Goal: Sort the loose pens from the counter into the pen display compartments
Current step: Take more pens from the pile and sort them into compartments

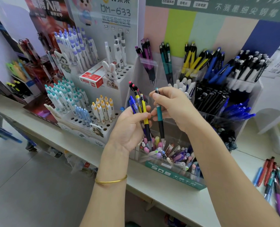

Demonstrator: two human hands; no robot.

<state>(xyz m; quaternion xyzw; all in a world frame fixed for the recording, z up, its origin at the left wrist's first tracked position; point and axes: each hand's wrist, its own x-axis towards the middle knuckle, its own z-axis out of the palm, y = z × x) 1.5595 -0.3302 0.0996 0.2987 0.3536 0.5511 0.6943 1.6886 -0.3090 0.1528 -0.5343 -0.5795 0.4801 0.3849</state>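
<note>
In the head view, a teal pen (pixel 159 113) is pinched near its upper end by the right hand (pixel 173 108), whose grip is clamped on it. Its long axis is held nearly upright, clicker up and tip down, above the front compartment of the clear pen display (pixel 173 176). A bundle of pens (pixel 141 105), yellow and blue among them, is clasped in the closed grip of the left hand (pixel 129 128), tips pointing down and slightly right, just beside the teal pen. More loose pens (pixel 273 177) are seen lying on the tabletop (pixel 177 199) at far right, well apart from both hands.
</note>
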